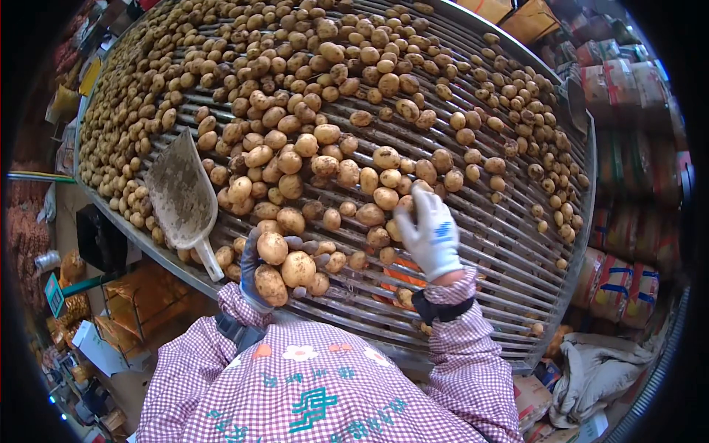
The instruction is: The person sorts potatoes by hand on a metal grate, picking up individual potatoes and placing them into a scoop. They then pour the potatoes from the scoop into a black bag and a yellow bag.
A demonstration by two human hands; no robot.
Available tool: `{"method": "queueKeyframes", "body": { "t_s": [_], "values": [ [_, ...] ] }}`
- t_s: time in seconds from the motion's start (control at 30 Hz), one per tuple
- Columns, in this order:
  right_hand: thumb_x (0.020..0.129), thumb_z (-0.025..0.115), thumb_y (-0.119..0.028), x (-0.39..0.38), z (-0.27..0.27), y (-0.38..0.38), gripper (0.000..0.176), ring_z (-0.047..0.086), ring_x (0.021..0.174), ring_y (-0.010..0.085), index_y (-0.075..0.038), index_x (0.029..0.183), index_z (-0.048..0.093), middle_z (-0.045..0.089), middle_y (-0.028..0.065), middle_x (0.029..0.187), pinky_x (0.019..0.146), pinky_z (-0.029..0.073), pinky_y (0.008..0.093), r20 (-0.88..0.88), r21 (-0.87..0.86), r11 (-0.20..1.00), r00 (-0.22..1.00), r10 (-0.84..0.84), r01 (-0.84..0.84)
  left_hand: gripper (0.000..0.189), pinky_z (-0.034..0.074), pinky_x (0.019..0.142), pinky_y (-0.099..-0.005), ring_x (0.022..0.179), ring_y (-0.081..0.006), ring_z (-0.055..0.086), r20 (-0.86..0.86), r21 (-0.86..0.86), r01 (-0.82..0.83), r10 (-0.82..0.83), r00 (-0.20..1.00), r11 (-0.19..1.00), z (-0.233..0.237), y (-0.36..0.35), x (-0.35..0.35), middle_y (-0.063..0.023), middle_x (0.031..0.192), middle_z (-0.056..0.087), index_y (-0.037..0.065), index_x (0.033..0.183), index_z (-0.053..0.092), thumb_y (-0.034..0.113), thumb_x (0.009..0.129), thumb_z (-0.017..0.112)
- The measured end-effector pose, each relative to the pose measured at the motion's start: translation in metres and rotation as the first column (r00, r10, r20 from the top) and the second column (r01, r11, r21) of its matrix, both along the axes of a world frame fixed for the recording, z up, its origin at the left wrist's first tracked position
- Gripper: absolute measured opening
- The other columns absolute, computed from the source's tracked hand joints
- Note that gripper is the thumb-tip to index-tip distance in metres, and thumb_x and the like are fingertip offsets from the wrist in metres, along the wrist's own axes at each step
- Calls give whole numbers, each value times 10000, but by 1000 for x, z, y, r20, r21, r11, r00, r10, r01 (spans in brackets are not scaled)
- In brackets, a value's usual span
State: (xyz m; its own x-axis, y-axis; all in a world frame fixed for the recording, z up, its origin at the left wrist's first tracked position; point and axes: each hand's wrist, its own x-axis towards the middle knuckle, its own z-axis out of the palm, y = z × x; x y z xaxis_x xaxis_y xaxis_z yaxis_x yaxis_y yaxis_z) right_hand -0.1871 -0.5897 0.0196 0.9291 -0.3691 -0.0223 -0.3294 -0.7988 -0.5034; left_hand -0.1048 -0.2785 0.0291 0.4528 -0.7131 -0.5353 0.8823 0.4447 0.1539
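Many potatoes [292, 159] lie on a slatted metal table [509, 255]. My left hand [260, 269], in a dark and grey glove, is curled around several larger potatoes [298, 269] near the table's front edge. My right hand [431, 227], in a white glove with a blue print, is over the slats right of the middle. Its thumb and fingers are apart, and the fingertips are at some potatoes [405, 203]; whether they touch them is unclear.
A dirty metal scoop [181, 188] lies on the table's left side, handle toward the front edge. Something orange [402, 277] shows under the slats. Stacked packed bags [617, 288] stand at the right, beside a crumpled grey cloth [598, 373].
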Motion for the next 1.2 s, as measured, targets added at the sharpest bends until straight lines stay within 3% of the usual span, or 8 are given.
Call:
{"method": "queueKeyframes", "body": {
  "t_s": [0.3,0.6,0.7,0.73,0.8,0.9,1.07,1.2],
  "values": [
    [852,657,-77,5,-6,44,556,540,1183,415,13,1375,490,503,273,1288,1016,467,473,357,71,997,934,-21,-5,748,541,932,-597,1409,-466,384,-30,-306,90,-104,994,948,-10,12,-9,-237,1588,321,62,1446,505,644,1008,334],
    [935,602,-110,24,42,133,458,574,1222,424,81,1343,516,569,297,1307,1061,451,444,327,539,711,890,318,-452,795,480,1076,-491,1237,-349,596,-129,-344,-108,67,989,933,11,26,-11,-224,1416,541,-7,1455,447,640,998,379],
    [911,601,2,48,27,112,353,608,1149,400,86,1251,558,602,268,1256,1018,489,448,519,-53,849,712,473,-526,736,523,1013,-533,1159,-393,637,-181,-279,-179,131,975,944,1,46,-11,-207,1380,581,-23,1346,550,614,1007,405],
    [916,594,10,53,32,111,344,613,1132,397,75,1252,566,613,257,1232,987,509,443,462,306,869,859,222,-389,663,508,1015,-587,1196,-410,610,-126,-404,-158,116,985,901,12,50,-10,-203,1377,585,30,1346,563,585,1020,407],
    [933,593,-20,62,21,99,329,617,1130,382,61,1252,578,621,246,1227,971,515,424,470,-66,910,792,390,-408,596,477,1021,-642,1243,-422,574,-11,-337,-318,333,943,886,-5,62,-22,-198,1401,566,92,1340,574,566,1038,374],
    [927,621,-52,75,29,127,313,621,1143,366,51,1223,601,625,228,1241,974,514,419,337,307,891,914,226,-334,565,533,928,-641,1156,-430,626,290,-465,-278,441,850,841,-13,73,-22,-180,1438,539,131,1375,575,545,1032,399],
    [816,701,-205,85,-9,175,608,537,1204,321,-74,1378,511,577,126,1281,1093,349,493,-51,-278,793,833,551,-541,729,512,979,-614,1184,-433,605,-15,-288,-352,364,931,890,10,122,-25,-253,1416,529,-2,1449,460,575,1006,416],
    [862,717,-160,82,-14,167,671,598,1167,323,-15,1452,434,593,169,1283,991,497,439,270,343,860,916,295,-378,789,523,982,-590,1186,-452,595,70,-448,-404,482,874,797,-9,139,-32,-259,1425,516,-14,1462,440,618,990,398]
  ]
}}
